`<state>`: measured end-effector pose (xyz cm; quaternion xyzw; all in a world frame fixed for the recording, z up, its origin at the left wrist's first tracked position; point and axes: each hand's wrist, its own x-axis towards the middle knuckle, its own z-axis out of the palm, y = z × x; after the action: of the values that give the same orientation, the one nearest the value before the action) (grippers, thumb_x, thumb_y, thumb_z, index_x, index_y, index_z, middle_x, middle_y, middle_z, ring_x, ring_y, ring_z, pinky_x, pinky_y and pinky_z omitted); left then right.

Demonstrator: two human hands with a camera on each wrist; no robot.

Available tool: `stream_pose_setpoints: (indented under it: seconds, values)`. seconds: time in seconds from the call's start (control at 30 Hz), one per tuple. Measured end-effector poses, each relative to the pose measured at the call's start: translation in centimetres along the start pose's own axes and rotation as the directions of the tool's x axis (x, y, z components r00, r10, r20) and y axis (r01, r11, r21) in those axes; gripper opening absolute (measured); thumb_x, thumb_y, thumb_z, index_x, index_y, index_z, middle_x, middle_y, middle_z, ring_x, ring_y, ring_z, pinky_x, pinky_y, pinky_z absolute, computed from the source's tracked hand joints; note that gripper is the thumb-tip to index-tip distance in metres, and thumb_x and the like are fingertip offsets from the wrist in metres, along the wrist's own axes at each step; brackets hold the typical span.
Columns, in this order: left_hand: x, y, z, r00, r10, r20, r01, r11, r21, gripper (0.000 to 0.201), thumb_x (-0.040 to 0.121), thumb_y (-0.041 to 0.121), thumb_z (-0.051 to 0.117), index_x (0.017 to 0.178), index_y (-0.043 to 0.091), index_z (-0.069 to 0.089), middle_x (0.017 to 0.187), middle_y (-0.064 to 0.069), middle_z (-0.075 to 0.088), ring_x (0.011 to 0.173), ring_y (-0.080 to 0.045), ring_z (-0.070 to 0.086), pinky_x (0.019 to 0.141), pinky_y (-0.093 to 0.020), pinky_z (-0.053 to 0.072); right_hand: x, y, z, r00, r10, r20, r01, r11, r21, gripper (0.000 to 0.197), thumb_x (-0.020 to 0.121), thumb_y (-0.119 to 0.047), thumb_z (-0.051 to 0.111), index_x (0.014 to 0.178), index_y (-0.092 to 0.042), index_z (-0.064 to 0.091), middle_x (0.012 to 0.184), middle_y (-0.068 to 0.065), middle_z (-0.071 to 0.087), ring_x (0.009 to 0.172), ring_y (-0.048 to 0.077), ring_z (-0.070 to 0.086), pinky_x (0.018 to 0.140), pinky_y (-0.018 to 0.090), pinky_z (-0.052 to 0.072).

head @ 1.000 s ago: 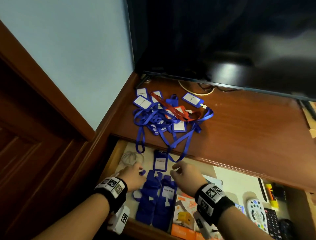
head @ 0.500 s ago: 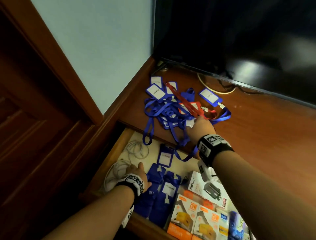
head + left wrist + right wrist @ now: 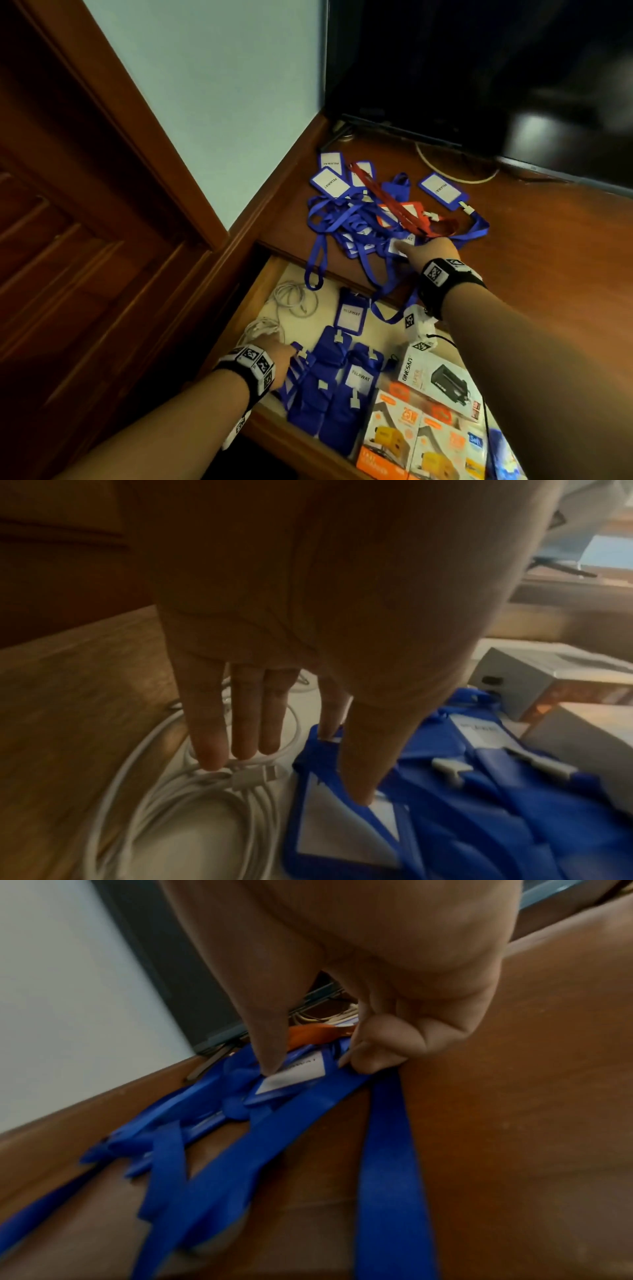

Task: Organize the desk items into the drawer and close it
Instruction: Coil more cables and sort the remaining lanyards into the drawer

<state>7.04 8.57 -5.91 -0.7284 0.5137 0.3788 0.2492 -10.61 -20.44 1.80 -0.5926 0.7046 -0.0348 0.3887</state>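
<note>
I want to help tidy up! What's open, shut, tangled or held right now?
Drawer: open.
Lanyard pile: tangled on desk, straps dangling into drawer.
White cable: coiled in drawer.
Left hand: fingers straight, touching drawer badge.
Right hand: pinching pile badge.
TV: dark.

Under the fingertips of my right hand [image 3: 426, 253] a tangled heap of blue ribbon lanyards [image 3: 346, 222] with blue-framed plastic badge holders lies on the wooden desk top [image 3: 531, 274]. The white-card badge holder [image 3: 296, 1073] I pinch lies nearly flat. Just beyond it an orange-red lanyard [image 3: 394, 205] crosses the heap. Two blue loops hang over the edge into the open wooden drawer [image 3: 251, 301]. Beneath my left hand [image 3: 277, 356] more blue holders [image 3: 329, 387] lie flat side by side, one under my thumb.
</note>
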Motion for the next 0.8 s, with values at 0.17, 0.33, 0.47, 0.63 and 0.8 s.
stream_pose_setpoints:
  seconds: [0.17, 0.33, 0.47, 0.63, 0.8]
  values:
    - [-0.7, -0.4, 0.1, 1.000, -0.019, 0.006, 0.019, 0.997, 0.072, 0.050, 0.096, 0.026, 0.061, 0.145, 0.024, 0.049, 0.145, -0.013, 0.046, 0.125, -0.036, 0.056, 0.101, -0.043, 0.051, 0.3, -0.7, 0.3, 0.998, -0.039, 0.057, 0.048, 0.986, -0.158, 0.064, 0.078, -0.056, 0.081, 0.105, -0.001, 0.064, 0.100, 0.015, 0.070, 0.088, 0.034, 0.067, 0.066, 0.038, 0.050]
    - [-0.3, 0.6, -1.0, 0.989, 0.052, -0.139, -0.032, 0.990, 0.140, 0.075, 0.086, 0.005, 0.067, 0.151, 0.023, 0.034, 0.146, -0.012, 0.039, 0.121, -0.035, 0.056, 0.094, -0.044, 0.054, -0.4, -0.8, -0.6, 0.994, 0.021, 0.110, -0.013, 0.997, -0.075, 0.044, 0.084, -0.042, 0.081, 0.089, -0.009, 0.054, 0.085, 0.008, 0.060, 0.091, 0.030, 0.060, 0.084, 0.039, 0.052]
    - [0.8, 1.4, -0.6, 0.977, 0.194, -0.086, -0.177, 0.968, 0.178, 0.071, 0.091, 0.008, 0.063, 0.154, 0.026, 0.036, 0.150, -0.010, 0.039, 0.126, -0.037, 0.051, 0.101, -0.044, 0.051, -1.2, -0.7, -1.8, 0.997, 0.028, 0.072, -0.028, 1.000, -0.003, 0.036, 0.087, -0.026, 0.078, 0.104, 0.002, 0.065, 0.081, 0.012, 0.067, 0.072, 0.029, 0.065, 0.068, 0.037, 0.054]
    - [0.6, 2.1, -0.4, 0.982, 0.182, 0.043, -0.186, 0.934, 0.305, 0.049, 0.094, 0.017, 0.068, 0.141, 0.019, 0.053, 0.141, -0.012, 0.046, 0.127, -0.038, 0.050, 0.104, -0.048, 0.049, -3.1, 0.2, -5.0, 0.998, -0.037, -0.056, 0.033, 0.997, -0.068, 0.025, 0.091, -0.022, 0.069, 0.085, 0.002, 0.063, 0.076, 0.016, 0.067, 0.061, 0.027, 0.058, 0.049, 0.031, 0.042]
    - [-1.1, 2.0, -1.7, 0.984, 0.178, -0.013, -0.171, 0.961, 0.217, 0.048, 0.097, 0.029, 0.066, 0.141, 0.021, 0.050, 0.140, -0.011, 0.047, 0.127, -0.036, 0.052, 0.104, -0.049, 0.050, -5.7, 2.3, -8.7, 0.974, -0.191, -0.121, 0.179, 0.978, -0.106, 0.035, 0.090, -0.027, 0.071, 0.115, -0.002, 0.069, 0.105, 0.018, 0.074, 0.091, 0.035, 0.071, 0.080, 0.042, 0.058]
